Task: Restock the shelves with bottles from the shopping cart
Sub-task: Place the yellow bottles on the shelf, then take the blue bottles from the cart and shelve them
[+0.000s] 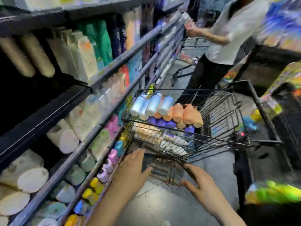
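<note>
Your view is heavily smeared by motion blur: edges everywhere break into jagged, blocky streaks, and no label can be read. Your left hand (132, 168) and right hand (202, 185) are soft-edged but among the clearer parts. Just beyond them the shopping cart (254, 101) wires blur together, and the bottles (156, 105) in it show only as pale blue and orange blobs. Left of your left hand the shelves (53, 110) bend with wide-angle distortion, and their recesses sink into near black. The floor (162, 203) between your hands catches a pale, diffuse sheen. Right of your right hand, a green-yellow streak is wholly unreadable. Lighting overall is even, rather dim.
</note>
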